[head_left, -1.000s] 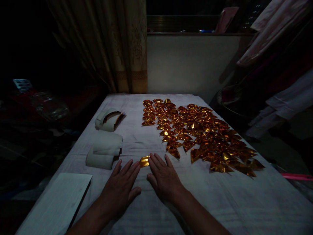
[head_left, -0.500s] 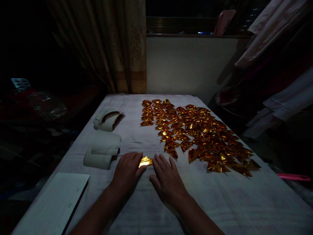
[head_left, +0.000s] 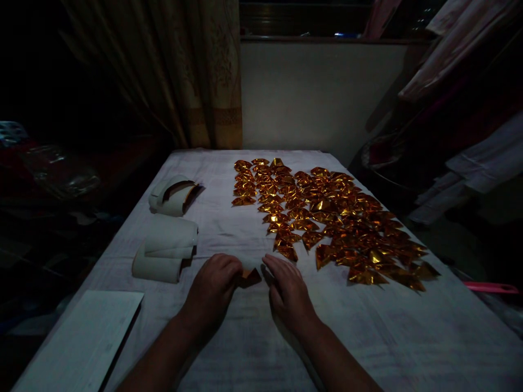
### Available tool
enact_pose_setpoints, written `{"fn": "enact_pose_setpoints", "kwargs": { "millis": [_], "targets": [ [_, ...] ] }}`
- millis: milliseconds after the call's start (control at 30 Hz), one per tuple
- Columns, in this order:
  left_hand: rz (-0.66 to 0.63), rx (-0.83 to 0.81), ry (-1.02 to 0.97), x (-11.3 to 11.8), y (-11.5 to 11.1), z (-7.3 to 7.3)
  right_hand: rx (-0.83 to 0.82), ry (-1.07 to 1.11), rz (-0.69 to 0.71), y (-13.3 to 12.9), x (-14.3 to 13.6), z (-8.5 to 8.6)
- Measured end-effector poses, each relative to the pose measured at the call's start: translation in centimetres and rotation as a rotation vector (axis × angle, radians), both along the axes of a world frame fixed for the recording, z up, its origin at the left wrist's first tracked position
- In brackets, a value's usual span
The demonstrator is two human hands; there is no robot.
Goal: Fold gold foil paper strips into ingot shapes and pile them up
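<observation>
My left hand (head_left: 216,280) has its fingers closed on the left end of a small folded piece of gold foil paper (head_left: 250,278). The paper's free end points right, just above the cloth, and looks dark orange-brown at this angle. My right hand (head_left: 288,288) is to the right of it, a small gap away. Its fingers are stretched forward, thumb apart from them, with nothing visible in the grasp. Beyond and to the right, many folded gold foil paper pieces (head_left: 327,209) are spread over the table in rough rows.
A white cloth covers the table (head_left: 368,348). On its left are curved pale card pieces (head_left: 171,237), more curved card (head_left: 174,196) behind them, and a flat white box or board (head_left: 90,332). A curtain (head_left: 216,81) hangs at the back; clothes (head_left: 482,158) hang on the right.
My right hand has come off the gold paper and shifted right. The paper in my left hand has turned from a bright face to a darker one. The view has shifted slightly.
</observation>
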State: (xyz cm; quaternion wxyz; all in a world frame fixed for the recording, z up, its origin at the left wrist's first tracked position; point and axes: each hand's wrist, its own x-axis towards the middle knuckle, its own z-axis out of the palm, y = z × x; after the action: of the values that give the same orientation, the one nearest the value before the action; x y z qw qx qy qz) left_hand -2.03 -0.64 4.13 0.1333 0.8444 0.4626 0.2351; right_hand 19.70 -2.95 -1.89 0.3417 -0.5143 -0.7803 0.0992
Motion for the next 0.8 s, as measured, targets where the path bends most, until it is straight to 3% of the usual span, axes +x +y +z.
{"fn": "enact_pose_setpoints", "kwargs": {
  "millis": [200, 433, 633, 800],
  "targets": [
    [-0.058, -0.091, -0.107, -0.7, -0.1, -0.4, -0.079, -0.002, 0.074, 0.4, 0.1, 0.9],
    [-0.093, -0.160, -0.050, -1.2, -1.1, 0.1, -0.108, -0.044, 0.111, 1.1, -0.5, 2.0],
    [-0.088, -0.026, -0.058, -1.0, -0.8, -1.8, 0.029, -0.207, 0.120, 1.3, -1.0, 3.0],
    [-0.061, 0.053, -0.111, -0.9, -0.3, -1.9, 0.229, -0.234, 0.182, 1.4, -1.3, 2.9]
  ]
}}
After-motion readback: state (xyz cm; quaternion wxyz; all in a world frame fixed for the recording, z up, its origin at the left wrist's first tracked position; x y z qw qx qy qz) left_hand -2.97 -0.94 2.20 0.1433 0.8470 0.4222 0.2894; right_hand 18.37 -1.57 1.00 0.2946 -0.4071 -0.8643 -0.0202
